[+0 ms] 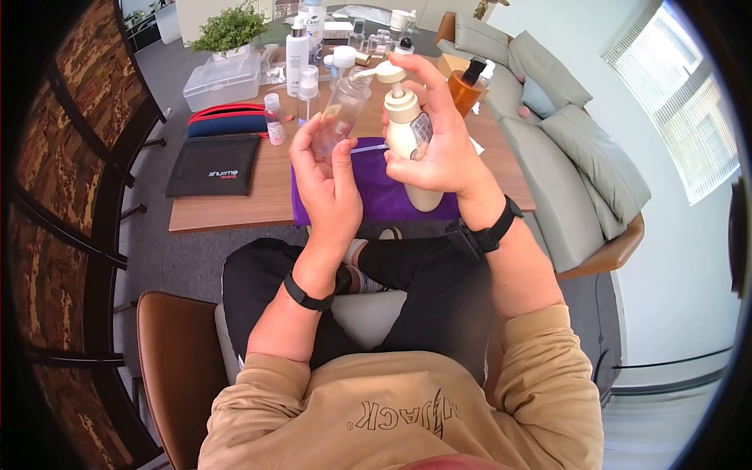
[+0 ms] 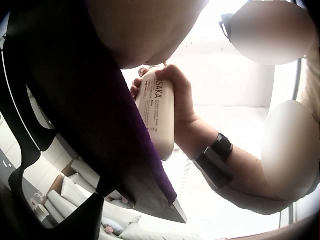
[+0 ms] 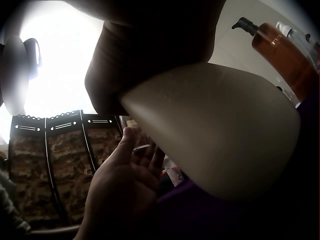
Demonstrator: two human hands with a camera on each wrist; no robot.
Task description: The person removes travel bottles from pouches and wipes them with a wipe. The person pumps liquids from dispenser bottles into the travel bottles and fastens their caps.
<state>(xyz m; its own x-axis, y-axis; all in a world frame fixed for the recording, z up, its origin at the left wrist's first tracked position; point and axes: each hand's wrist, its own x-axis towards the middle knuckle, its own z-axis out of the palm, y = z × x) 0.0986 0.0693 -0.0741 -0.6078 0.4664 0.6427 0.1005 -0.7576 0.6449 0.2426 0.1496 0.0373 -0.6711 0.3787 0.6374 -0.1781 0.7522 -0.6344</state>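
Note:
My left hand [image 1: 329, 184] holds a clear, open-topped bottle [image 1: 341, 117], tilted, between thumb and fingers. Beside it my right hand [image 1: 446, 141] grips a cream pump bottle [image 1: 424, 196] around its body, a finger on the pump head [image 1: 390, 72]. The pump's spout points left at the clear bottle's mouth; whether they touch I cannot tell. In the left wrist view the right hand [image 2: 177, 90] is wrapped round the cream bottle [image 2: 162, 115], which bears printed text. The cream bottle [image 3: 225, 130] fills much of the right wrist view, with the left hand [image 3: 122, 190] beyond it.
A purple cloth [image 1: 376, 205] lies on the wooden table [image 1: 227, 211] under the hands. A black pouch [image 1: 213, 166], a small pink bottle [image 1: 274, 121] and a clear case [image 1: 222, 82] stand or lie left. Several bottles stand behind; an amber pump bottle [image 1: 465, 92] is right.

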